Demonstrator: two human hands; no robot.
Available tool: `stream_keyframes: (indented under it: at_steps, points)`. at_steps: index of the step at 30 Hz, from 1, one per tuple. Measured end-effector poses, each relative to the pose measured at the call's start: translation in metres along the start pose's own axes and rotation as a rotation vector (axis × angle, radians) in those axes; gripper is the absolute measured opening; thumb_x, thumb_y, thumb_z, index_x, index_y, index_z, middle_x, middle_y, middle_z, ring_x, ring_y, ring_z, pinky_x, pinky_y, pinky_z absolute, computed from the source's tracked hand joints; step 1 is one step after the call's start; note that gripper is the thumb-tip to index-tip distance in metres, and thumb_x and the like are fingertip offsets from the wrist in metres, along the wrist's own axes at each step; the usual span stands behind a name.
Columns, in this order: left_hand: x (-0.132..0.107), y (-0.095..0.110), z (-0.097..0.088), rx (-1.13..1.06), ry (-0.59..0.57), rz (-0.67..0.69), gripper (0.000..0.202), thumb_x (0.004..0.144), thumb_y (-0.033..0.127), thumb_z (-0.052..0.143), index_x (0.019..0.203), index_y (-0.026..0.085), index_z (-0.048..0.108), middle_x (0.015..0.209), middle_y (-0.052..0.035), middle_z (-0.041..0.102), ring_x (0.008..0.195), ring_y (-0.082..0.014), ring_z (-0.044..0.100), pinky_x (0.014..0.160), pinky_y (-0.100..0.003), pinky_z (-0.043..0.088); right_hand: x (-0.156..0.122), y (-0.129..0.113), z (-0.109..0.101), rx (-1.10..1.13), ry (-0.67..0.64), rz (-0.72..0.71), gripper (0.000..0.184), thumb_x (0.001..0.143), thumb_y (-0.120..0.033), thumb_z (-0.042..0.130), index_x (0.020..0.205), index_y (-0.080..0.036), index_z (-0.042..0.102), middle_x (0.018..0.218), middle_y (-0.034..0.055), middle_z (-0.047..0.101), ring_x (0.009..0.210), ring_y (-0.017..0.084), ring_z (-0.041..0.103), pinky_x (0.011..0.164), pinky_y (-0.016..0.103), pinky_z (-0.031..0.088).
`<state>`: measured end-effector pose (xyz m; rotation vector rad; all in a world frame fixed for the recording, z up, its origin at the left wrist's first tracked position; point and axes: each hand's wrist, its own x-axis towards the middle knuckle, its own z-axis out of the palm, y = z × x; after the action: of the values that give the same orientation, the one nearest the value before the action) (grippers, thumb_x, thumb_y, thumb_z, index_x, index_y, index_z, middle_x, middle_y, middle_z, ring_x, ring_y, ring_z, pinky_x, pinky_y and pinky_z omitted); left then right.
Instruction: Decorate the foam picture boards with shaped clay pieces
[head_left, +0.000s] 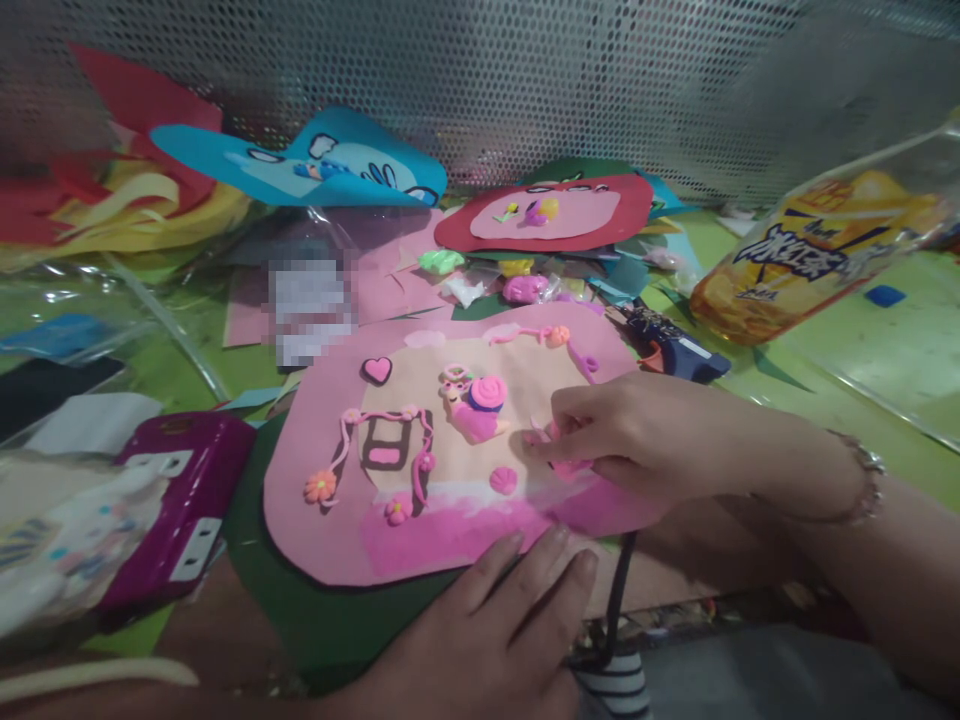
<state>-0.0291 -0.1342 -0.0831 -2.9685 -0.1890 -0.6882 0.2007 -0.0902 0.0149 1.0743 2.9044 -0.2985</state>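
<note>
A pink paper picture [315, 400] decorated with modelling clay lies on dark green paper [277, 610]. At its middle is a clay snail [480, 405] with a swirled pink shell; a pink clay shell shape [503, 481] sits below it. Clay flowers [320, 486] and a heart [377, 370] are on the left side. My right hand [645, 435] reaches in from the right, thumb and finger closed at a small bit of pink clay [559, 450] on the picture, partly hidden by the fingers. Fingers apart, my left hand [487, 630] rests flat at the picture's lower edge.
Behind the picture lie lumps of coloured clay [525, 289], a red paper craft [457, 232] and a blue one [247, 165]. A drink bottle [802, 255] lies at right near a dark blue tool [675, 345]. A purple case [180, 490] is at left. Perforated metal [510, 90] closes the back.
</note>
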Motion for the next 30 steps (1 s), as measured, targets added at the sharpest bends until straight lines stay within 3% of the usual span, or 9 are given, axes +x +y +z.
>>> stream_keyframes:
  at_steps: [6,12,17,22,30]
  points:
    - [-0.002,0.001,0.002,0.015,-0.019,0.000,0.025,0.090,0.035,0.045,0.103,0.022,0.061,0.136,-0.0058,0.047,0.129,-0.0262,0.036,0.101,-0.039,0.033,0.000,0.002,-0.001,0.049,-0.015,0.015,0.027,0.092,-0.016,0.038,0.097,-0.019,0.064,0.076,0.0012,0.048,0.054,0.008,0.038,0.051,0.024,0.025]
    - [0.001,0.000,-0.001,0.010,-0.017,0.012,0.024,0.089,0.035,0.047,0.103,0.022,0.062,0.134,-0.0058,0.049,0.126,-0.0263,0.040,0.101,-0.039,0.032,0.001,0.001,-0.003,0.074,-0.020,0.038,0.033,0.092,-0.014,0.037,0.114,-0.023,0.059,0.079,0.0015,0.049,0.057,0.009,0.041,0.052,0.023,0.027]
    - [0.002,-0.001,-0.002,0.015,-0.021,0.009,0.025,0.091,0.035,0.045,0.104,0.022,0.062,0.133,-0.0052,0.050,0.125,-0.0249,0.042,0.101,-0.037,0.031,0.002,0.001,0.003,0.017,-0.025,0.039,0.026,0.095,-0.021,0.037,0.101,-0.020,0.062,0.076,0.0008,0.048,0.054,0.008,0.037,0.051,0.024,0.024]
    - [0.004,-0.002,-0.009,-0.004,-0.032,0.008,0.024,0.092,0.034,0.044,0.101,0.022,0.063,0.131,-0.0050,0.052,0.123,-0.0243,0.043,0.104,-0.038,0.025,0.000,0.002,-0.001,0.061,-0.011,0.017,0.028,0.090,-0.012,0.037,0.104,-0.019,0.061,0.077,0.0016,0.050,0.056,0.009,0.040,0.052,0.024,0.024]
    - [0.006,-0.003,-0.014,-0.018,-0.068,0.023,0.021,0.092,0.031,0.045,0.097,0.023,0.064,0.130,-0.0049,0.053,0.122,-0.0247,0.045,0.102,-0.038,0.025,-0.004,-0.001,-0.007,0.125,-0.087,0.033,0.026,0.078,-0.003,0.043,0.088,-0.019,0.061,0.073,-0.0003,0.051,0.056,0.009,0.041,0.052,0.024,0.025]
